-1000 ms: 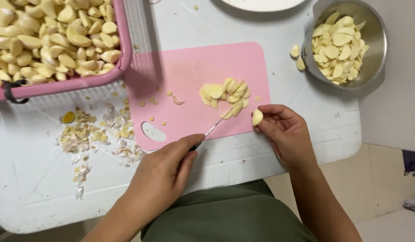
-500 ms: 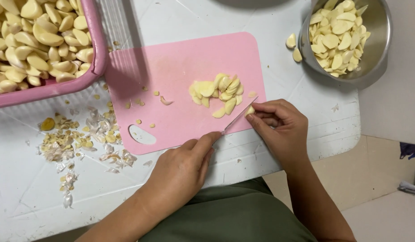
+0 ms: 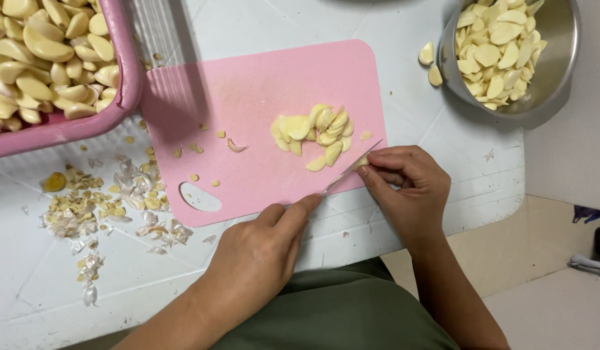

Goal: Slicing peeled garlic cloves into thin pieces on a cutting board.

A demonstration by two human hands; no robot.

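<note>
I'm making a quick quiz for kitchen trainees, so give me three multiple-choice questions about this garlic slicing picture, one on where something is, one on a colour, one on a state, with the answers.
1. Where does the pile of garlic slices lie?
A. on the cutting board
B. in the basket
C. on the floor

2. What colour is the cutting board?
A. green
B. pink
C. black

3. What is the left hand doing?
A. resting flat and empty
B. gripping the bowl's rim
C. holding a knife, its blade down at the board

Answers:
1 A, the slices sit on the board just above the right hand.
2 B, the board is pink, like the basket of peeled cloves.
3 C, the left hand's forefinger lies toward the blade, whose tip meets the garlic piece pinched by the right hand; the metal bowl stands untouched.
</note>
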